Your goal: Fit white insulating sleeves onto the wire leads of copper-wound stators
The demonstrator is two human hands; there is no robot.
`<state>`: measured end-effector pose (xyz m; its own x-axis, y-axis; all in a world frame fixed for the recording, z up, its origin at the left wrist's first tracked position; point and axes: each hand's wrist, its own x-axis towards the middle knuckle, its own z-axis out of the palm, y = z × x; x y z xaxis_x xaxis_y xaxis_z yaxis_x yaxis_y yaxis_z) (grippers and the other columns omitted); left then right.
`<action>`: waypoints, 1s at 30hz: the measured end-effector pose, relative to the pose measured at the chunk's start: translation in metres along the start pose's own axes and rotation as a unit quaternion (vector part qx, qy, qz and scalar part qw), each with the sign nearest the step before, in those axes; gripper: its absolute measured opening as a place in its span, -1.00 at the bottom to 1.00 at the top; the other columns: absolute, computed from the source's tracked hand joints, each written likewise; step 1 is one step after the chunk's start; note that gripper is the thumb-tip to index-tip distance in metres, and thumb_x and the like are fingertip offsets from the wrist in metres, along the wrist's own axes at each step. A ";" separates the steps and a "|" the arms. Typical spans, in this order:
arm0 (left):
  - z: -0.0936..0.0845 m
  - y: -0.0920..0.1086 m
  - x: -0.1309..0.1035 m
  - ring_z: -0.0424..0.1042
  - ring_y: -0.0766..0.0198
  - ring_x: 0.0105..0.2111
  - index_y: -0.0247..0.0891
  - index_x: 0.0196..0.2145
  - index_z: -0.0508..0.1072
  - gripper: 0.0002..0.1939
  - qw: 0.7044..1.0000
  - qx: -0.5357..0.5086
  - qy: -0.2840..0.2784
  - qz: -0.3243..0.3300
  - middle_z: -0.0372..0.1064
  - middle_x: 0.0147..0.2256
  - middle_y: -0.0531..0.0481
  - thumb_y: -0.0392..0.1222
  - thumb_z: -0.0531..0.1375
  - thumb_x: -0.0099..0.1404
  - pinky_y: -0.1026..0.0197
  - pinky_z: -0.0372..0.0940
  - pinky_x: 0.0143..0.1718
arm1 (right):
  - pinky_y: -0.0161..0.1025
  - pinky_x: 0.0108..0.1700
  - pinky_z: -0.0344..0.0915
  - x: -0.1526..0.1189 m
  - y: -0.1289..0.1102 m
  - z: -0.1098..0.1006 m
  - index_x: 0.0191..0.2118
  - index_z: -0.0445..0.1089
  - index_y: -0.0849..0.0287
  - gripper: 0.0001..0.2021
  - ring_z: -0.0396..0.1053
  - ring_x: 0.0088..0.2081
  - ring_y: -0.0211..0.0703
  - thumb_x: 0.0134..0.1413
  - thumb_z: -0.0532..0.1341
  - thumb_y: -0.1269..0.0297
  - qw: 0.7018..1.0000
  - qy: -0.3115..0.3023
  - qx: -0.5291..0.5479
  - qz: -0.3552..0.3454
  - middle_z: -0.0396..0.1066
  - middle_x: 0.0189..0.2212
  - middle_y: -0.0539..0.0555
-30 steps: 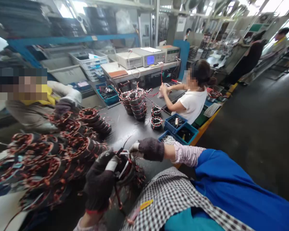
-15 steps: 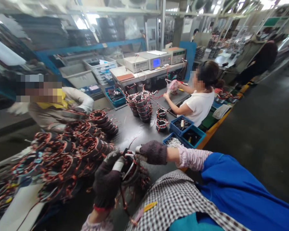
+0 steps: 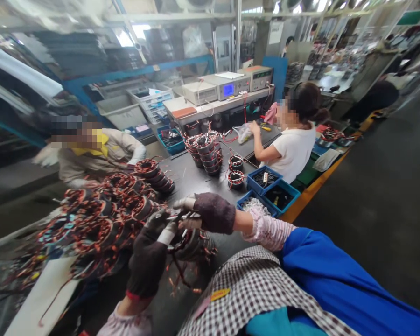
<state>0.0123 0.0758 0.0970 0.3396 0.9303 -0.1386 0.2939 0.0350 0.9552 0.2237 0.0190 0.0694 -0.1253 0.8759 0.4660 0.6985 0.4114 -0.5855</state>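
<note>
My left hand (image 3: 149, 252), in a dark glove with pale fingertips, pinches wire leads (image 3: 182, 216) above a motor stator (image 3: 192, 247). From the other side my right hand (image 3: 212, 212), gloved the same way, closes on these leads, its fingertips close to the left ones. The stator is a dark ring with copper-coloured windings, standing on the dark bench in front of me. Both hands partly cover its top. Loose wire ends hang down at its near side. What exactly lies between the fingertips is partly hidden.
Many stators (image 3: 101, 219) are piled on the left, beside a co-worker (image 3: 98, 154). More stators (image 3: 210, 154) stand stacked ahead. Blue bins (image 3: 283, 198) of small parts sit at the bench's right edge. Another co-worker (image 3: 289, 144) handles a clear bag (image 3: 243, 134) near test instruments (image 3: 227, 88).
My right hand has moved left and up, closer to my left hand, and the leads now lie flatter between them. The right co-worker's hands have shifted away from the pink cloth near the bag.
</note>
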 end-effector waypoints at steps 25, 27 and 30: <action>0.007 0.017 0.030 0.68 -0.18 0.02 -0.28 0.03 0.78 -0.46 0.650 0.655 -0.370 0.111 0.73 -0.04 -0.33 0.22 0.37 0.36 -0.05 0.45 0.06 | -0.05 -0.03 0.65 -0.139 -0.019 0.077 0.04 0.67 0.05 -0.78 0.70 -0.09 0.11 0.52 0.24 0.25 0.976 0.115 -0.022 0.185 0.72 -0.10 0.23; 0.006 0.014 0.027 0.68 -0.23 0.00 -0.34 0.00 0.78 -0.46 0.660 0.648 -0.360 0.118 0.72 -0.06 -0.37 0.19 0.37 0.35 -0.07 0.46 0.03 | -0.08 0.00 0.63 -0.141 -0.021 0.085 0.06 0.67 0.10 -0.76 0.71 -0.08 0.10 0.53 0.23 0.29 0.973 0.126 -0.047 0.188 0.72 -0.09 0.27; 0.005 0.011 0.024 0.68 -0.25 0.01 -0.37 0.00 0.77 -0.49 0.669 0.641 -0.355 0.124 0.72 -0.05 -0.40 0.12 0.33 0.36 -0.07 0.46 0.02 | -0.12 0.02 0.60 -0.141 -0.020 0.097 0.08 0.67 0.16 -0.75 0.72 -0.07 0.10 0.56 0.22 0.31 0.970 0.142 -0.072 0.186 0.73 -0.07 0.32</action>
<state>0.0281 0.0969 0.1029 0.7249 0.4249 -0.5422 0.5195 -0.8541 0.0252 0.1589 -0.0878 -0.0493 0.3394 0.8434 0.4165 0.7516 0.0230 -0.6592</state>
